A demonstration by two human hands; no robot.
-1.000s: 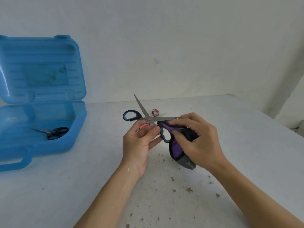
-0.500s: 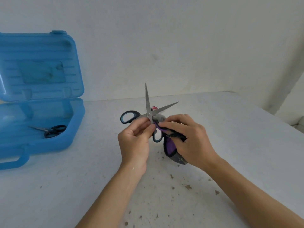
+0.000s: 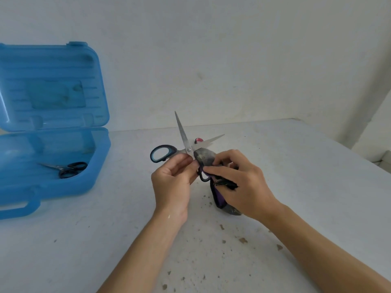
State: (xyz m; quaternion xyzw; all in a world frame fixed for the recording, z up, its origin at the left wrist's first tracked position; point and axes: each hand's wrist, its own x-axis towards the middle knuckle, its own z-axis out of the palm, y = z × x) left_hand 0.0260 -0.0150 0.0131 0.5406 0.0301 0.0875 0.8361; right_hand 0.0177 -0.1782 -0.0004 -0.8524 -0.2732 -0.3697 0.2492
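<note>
My left hand (image 3: 173,182) pinches a pair of blue-handled scissors (image 3: 164,152) near the pivot, above the middle of the table. The blades stand spread apart and point up and to the right. My right hand (image 3: 243,185) grips a grey and purple cloth (image 3: 205,157), bunched in the fingers. The cloth presses against the scissors just below the pivot. One handle loop is partly hidden behind the cloth and my fingers.
An open blue plastic case (image 3: 63,180) stands at the left with small black-handled scissors (image 3: 69,169) inside. A small pink and black object (image 3: 198,140) lies behind the blades. Dark crumbs dot the white table (image 3: 296,166), whose edge runs along the right.
The scissors have turned so that the blades point more upward. My right hand has shifted the cloth from the blade toward the pivot.
</note>
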